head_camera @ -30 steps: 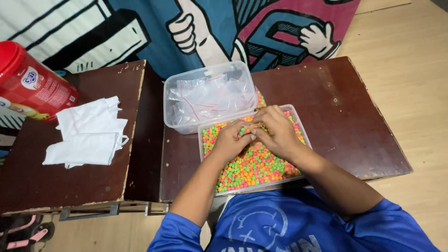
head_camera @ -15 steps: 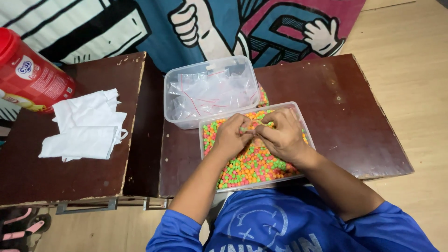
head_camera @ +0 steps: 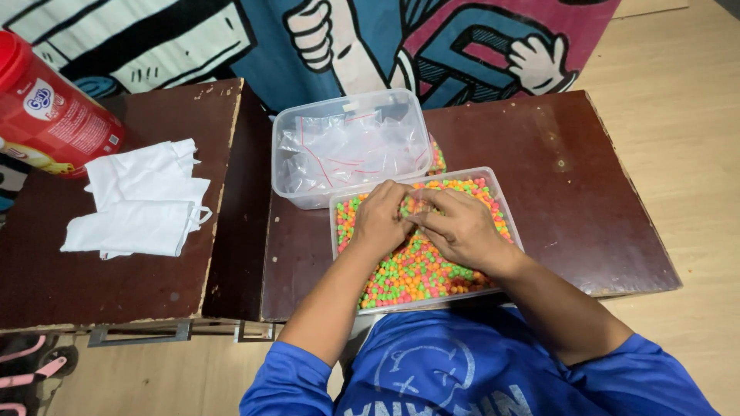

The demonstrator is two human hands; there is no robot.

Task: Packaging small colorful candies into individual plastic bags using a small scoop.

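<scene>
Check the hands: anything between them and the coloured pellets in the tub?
Nothing visible. Left hand and right hand both rest directly on the pellets inside the open tub, fingertips meeting over what looks like a small clear bag; that part is hard to tell.

Bead tub (head_camera: 501, 223) on right table (head_camera: 586, 192); bag tub (head_camera: 351, 146) behind it; cloths (head_camera: 139, 204), canister (head_camera: 46, 108) on left table (head_camera: 92, 285).

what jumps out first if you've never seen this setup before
The clear tub heaped with bright green, orange and pink pellets, at the near edge of the dark brown table. Both hands are in it: the left hand and right hand meet over the pellets, apparently pinching a small clear bag between them. Just behind sits a second clear tub of small plastic bags, and a red canister lies at far left beside folded white bags.
</scene>
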